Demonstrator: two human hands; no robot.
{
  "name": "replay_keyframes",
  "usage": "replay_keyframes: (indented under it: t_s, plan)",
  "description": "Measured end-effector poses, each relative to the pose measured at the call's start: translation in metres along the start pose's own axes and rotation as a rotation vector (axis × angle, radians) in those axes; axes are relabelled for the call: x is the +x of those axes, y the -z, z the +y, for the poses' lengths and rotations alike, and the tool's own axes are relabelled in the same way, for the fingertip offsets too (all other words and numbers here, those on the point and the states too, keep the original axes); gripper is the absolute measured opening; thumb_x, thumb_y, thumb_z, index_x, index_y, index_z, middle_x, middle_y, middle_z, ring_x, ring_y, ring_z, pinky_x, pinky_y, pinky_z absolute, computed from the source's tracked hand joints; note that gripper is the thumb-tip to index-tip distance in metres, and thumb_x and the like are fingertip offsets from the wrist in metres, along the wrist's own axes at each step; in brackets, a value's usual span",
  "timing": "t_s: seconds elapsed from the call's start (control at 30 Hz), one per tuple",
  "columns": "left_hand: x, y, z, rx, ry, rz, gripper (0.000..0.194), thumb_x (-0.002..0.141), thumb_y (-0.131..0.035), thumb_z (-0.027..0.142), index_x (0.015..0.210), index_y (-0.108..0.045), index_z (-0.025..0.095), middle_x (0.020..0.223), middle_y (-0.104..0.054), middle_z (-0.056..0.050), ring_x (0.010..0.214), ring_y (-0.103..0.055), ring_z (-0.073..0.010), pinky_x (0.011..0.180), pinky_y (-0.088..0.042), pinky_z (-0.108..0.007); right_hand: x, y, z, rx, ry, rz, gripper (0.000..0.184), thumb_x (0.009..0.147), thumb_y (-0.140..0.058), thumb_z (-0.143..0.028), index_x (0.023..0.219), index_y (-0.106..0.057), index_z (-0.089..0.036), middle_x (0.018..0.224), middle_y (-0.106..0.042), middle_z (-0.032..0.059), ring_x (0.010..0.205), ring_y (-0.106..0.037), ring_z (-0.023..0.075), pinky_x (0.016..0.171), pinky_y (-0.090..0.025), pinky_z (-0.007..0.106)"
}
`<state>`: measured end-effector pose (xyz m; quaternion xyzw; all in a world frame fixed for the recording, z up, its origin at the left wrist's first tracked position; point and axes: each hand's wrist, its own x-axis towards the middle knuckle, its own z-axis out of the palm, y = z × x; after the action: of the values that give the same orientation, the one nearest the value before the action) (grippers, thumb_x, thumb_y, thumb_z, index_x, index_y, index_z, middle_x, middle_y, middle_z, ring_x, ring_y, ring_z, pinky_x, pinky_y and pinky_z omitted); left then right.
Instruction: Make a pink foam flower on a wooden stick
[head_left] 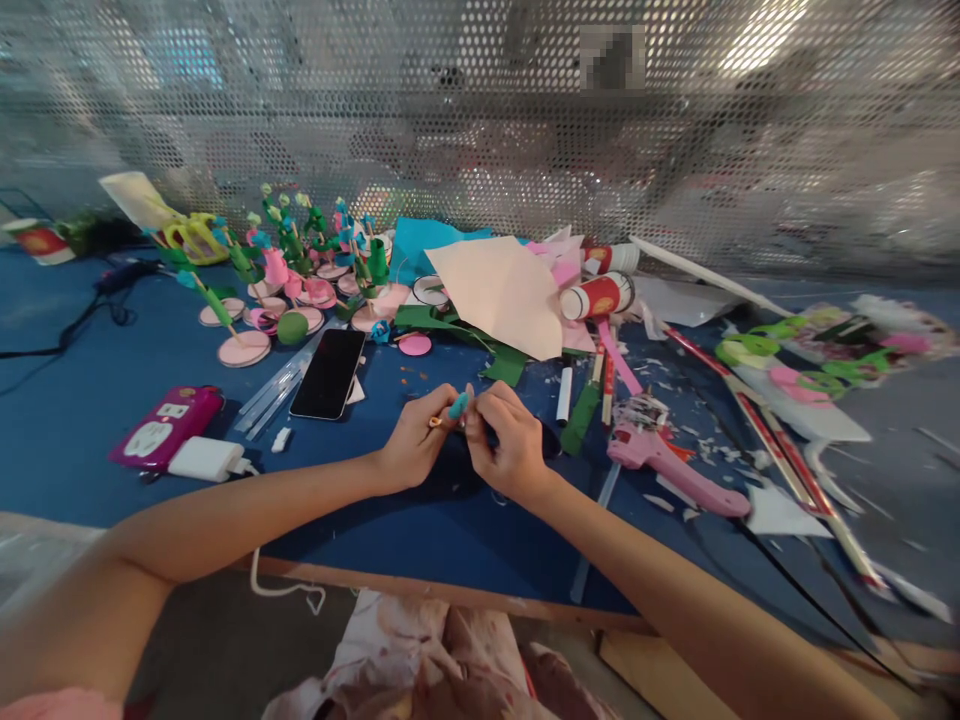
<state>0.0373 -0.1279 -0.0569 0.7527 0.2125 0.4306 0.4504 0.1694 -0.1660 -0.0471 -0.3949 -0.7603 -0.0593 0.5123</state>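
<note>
My left hand [417,440] is closed in a pinch around a small turquoise paper piece [458,406]. A thin tan stick end [434,422] pokes out between its fingers. Close against it, the fingertips of my right hand [508,440] are pressed together beside the turquoise piece; what they grip is hidden. Both hands are just above the blue table [442,545]. Beyond them lie a pink paper disc [415,344], a blue paper flower [381,332] and green paper scraps [507,364]. A black phone [328,374] lies to the left of my left hand.
Several paper flowers on pink round bases [244,348] stand at the back left. A pink glue gun [679,470] lies right, among paper shreds. Clear glue sticks [277,390], a magenta case [171,425] and a white charger [208,458] are left. A perforated metal screen [480,130] closes the back.
</note>
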Motion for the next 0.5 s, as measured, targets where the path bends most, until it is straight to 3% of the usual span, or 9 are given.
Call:
replay_keyframes:
  t_s: [0.13, 0.27, 0.4, 0.5]
  plan:
    - [0.0, 0.002, -0.002, 0.04, -0.019, 0.003, 0.039, 0.092, -0.035, 0.051, 0.075, -0.045, 0.017, 0.064, -0.043, 0.004, 0.056, -0.039, -0.0087, 0.056, -0.034, -0.022, -0.001, 0.0, 0.003, -0.049, 0.011, 0.011, 0.024, 0.087, -0.04, -0.009, 0.068, -0.039, -0.024, 0.057, -0.049, 0.0, 0.057, -0.043, 0.0159, 0.052, -0.041, 0.028]
    - [0.0, 0.003, -0.003, 0.007, -0.03, 0.037, 0.034, 0.088, -0.045, 0.051, 0.086, -0.05, 0.017, 0.08, -0.054, -0.001, 0.058, -0.047, -0.0085, 0.055, -0.039, -0.021, -0.001, 0.001, 0.004, -0.086, -0.011, 0.008, 0.02, 0.087, -0.039, -0.011, 0.073, -0.044, -0.024, 0.061, -0.053, 0.0015, 0.06, -0.044, 0.0175, 0.054, -0.041, 0.031]
    - [0.003, 0.005, -0.008, -0.068, -0.104, 0.131, 0.025, 0.087, -0.052, 0.041, 0.083, -0.056, 0.017, 0.08, -0.057, -0.002, 0.062, -0.052, -0.0093, 0.057, -0.042, -0.021, 0.001, 0.005, 0.004, -0.033, -0.035, -0.021, 0.021, 0.091, -0.035, -0.016, 0.075, -0.044, -0.024, 0.066, -0.055, 0.0027, 0.063, -0.047, 0.0181, 0.059, -0.043, 0.032]
    - [0.007, 0.009, -0.014, -0.136, -0.159, 0.227, 0.018, 0.083, -0.06, 0.036, 0.082, -0.06, 0.017, 0.088, -0.063, -0.005, 0.077, -0.059, -0.0135, 0.066, -0.046, -0.024, 0.006, 0.018, 0.001, -0.024, -0.129, 0.006, 0.022, 0.094, -0.028, -0.018, 0.081, -0.045, -0.024, 0.074, -0.057, 0.0041, 0.068, -0.051, 0.0179, 0.064, -0.043, 0.033]
